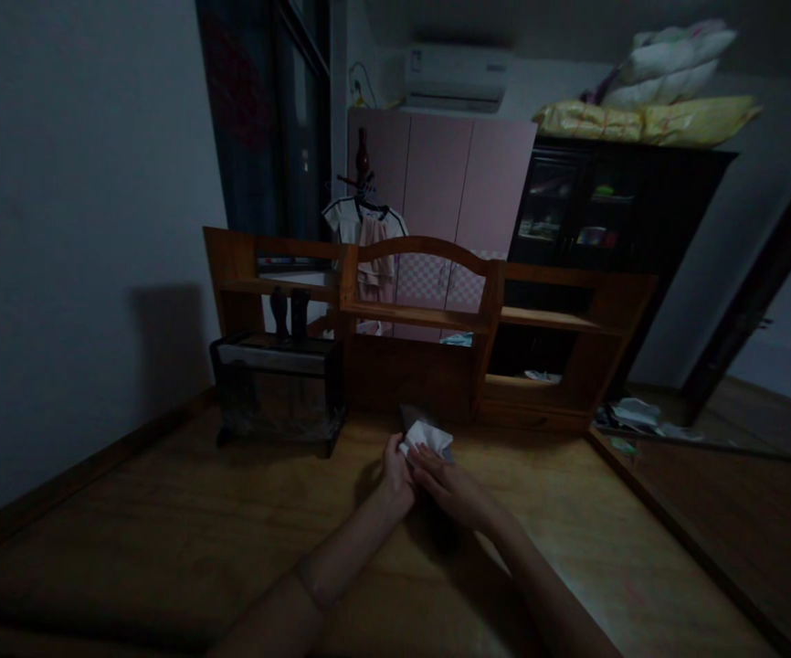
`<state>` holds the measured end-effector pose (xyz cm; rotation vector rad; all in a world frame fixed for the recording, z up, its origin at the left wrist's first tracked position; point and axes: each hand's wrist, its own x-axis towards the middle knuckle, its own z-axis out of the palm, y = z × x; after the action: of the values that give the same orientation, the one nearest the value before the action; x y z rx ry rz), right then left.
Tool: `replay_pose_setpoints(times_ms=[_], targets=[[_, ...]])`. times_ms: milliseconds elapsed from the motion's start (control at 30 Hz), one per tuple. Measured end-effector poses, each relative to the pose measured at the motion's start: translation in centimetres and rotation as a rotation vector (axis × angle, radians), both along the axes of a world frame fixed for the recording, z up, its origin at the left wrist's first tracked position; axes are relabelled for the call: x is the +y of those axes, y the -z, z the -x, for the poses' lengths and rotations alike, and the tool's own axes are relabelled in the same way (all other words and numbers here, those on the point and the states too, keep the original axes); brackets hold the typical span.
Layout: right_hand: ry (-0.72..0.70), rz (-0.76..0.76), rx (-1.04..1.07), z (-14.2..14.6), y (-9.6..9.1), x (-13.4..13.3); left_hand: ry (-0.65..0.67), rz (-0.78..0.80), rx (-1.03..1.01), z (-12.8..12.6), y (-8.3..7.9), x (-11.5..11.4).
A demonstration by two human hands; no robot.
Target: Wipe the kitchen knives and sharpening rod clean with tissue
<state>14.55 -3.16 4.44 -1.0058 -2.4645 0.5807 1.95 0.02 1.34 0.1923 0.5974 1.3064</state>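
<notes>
My left hand (396,477) and my right hand (448,489) meet over the wooden desk (163,539), both closed on a small crumpled white cloth or tissue (428,438). The left fingers pinch its near-left edge. The right fingers lie over its lower right side. A dark flat object (409,416) shows just behind the cloth; I cannot make out what it is. The room is dim.
A wooden shelf unit (429,315) stands at the back of the desk. A dark glass-sided box (276,393) sits to the left of the hands. Papers (632,416) lie at the desk's right edge. Behind are a pink wardrobe (464,174) and a dark cabinet (607,210).
</notes>
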Motion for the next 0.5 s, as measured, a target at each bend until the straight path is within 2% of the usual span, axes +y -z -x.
replay_pose_setpoints(times_ms=[167, 400, 500], targets=[[0.046, -0.039, -0.040, -0.2, 0.4, 0.4, -0.052, -0.064, 0.001, 0.1, 0.8, 0.4], [0.346, -0.100, -0.198, -1.0, 0.9, 1.1, 0.017, -0.065, -0.024, 0.2, 0.1, -0.2], [0.402, -0.128, -0.211, -1.2, 1.6, 1.3, 0.019, -0.065, -0.019, 0.2, 0.1, -0.3]])
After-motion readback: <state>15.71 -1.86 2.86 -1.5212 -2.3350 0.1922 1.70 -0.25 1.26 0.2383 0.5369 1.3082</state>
